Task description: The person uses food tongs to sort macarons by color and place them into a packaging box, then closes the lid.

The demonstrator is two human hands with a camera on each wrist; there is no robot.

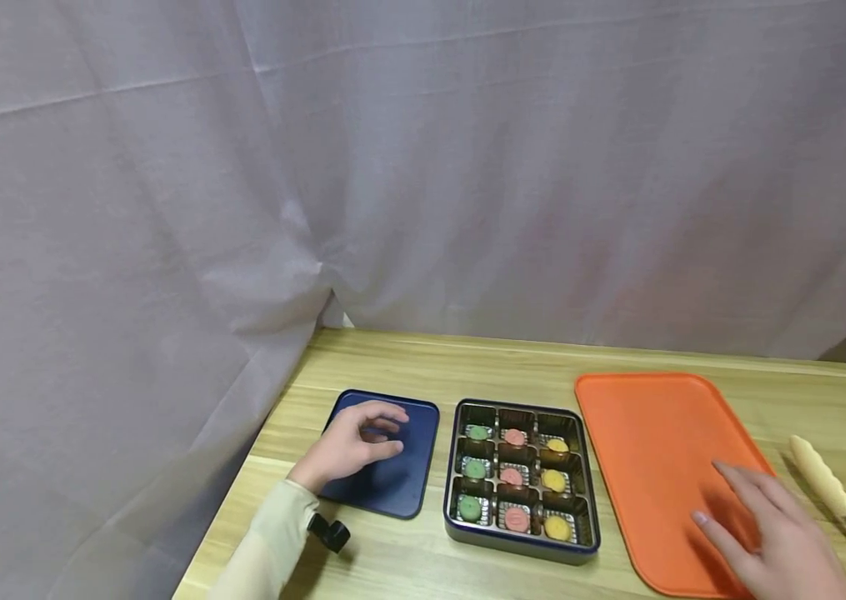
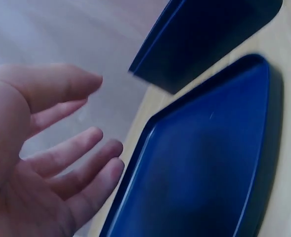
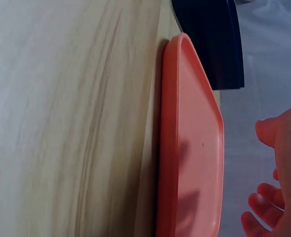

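My left hand [image 1: 357, 442] hovers over a dark blue lid [image 1: 411, 475], its fingers loosely bent with nothing between them. The left wrist view shows the same hand [image 2: 61, 148] apart from the raised rim of the lid [image 2: 209, 163]. Over the right part of an orange tray [image 1: 663, 467] hangs my right hand [image 1: 783, 533], thumb and fingers spread and holding nothing. Between the hands stands a dark blue square tin [image 1: 520, 546]. Its divided insert holds green cookies [image 1: 470, 508] at left, pink cookies [image 1: 517, 519] in the middle and yellow cookies [image 1: 557, 527] at right.
Tongs [image 1: 823, 475] with cream-coloured tips lie right of the orange tray. Everything rests on a wooden table [image 1: 392, 350]. A grey curtain [image 1: 468, 167] hangs behind the table and down its left side.
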